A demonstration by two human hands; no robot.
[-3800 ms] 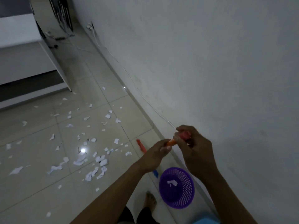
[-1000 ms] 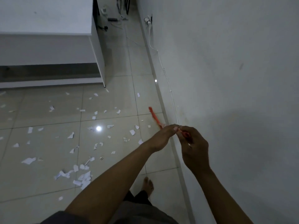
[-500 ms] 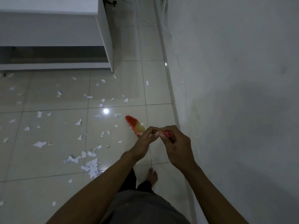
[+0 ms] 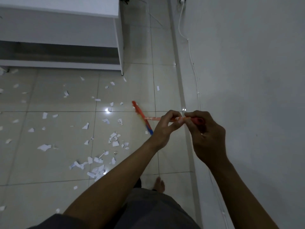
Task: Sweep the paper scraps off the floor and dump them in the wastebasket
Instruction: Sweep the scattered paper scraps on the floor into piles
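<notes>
Paper scraps lie strewn on the floor, left of the fingers. Broom head is held just left of them, low (presumably for a pull through the scraps). Handle is pinched by the left hand, its red end gripped by the right hand. Wall crowds the right; open room lies left. Wastebasket unseen.

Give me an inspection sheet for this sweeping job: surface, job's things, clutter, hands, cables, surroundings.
Surface: glossy tiled floor, light glare on it.
Job's things: paper scraps strewn left of the broom; wastebasket not in view.
Clutter: one tiny dark bit among the scraps, unidentifiable.
Hands: left hand and right hand both grip the broom's orange handle.
Cables: white cable runs along the wall to a plug.
Surroundings: white furniture far left; bare foot below.
</notes>
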